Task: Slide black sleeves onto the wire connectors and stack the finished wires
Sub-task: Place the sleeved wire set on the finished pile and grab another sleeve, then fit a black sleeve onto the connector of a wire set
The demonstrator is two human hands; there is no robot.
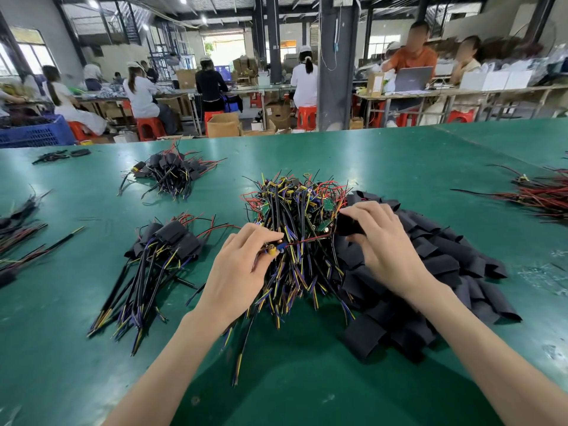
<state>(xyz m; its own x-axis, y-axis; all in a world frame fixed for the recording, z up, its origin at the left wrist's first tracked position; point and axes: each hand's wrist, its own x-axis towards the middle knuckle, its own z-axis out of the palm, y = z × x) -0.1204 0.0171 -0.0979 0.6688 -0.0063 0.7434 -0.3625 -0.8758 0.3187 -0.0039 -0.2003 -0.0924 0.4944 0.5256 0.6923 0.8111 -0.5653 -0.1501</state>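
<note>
View down over 2 bare forearms onto a wide green work table [92, 302]. The left hand [242, 265] pinches a small wire connector with yellow and blue parts [272, 250] between thumb and fingertips. The right hand [381, 241], held apart from the left, grips a short black tube sleeve [350, 224]. A thin red wire [307, 239] runs from the connector toward the sleeve.

Both hands hover over a tangled pile of bare wires with small green circuit boards [295, 210] at the table's middle. A heap of loose black sleeves [436, 265] touches that pile on the side toward the right edge. Left of the left hand lies a stack of sleeved wires [166, 241]; a second sleeved stack [172, 172] lies nearer the far edge. A bundle of red and black wires [547, 195] lies at the right edge.
</note>
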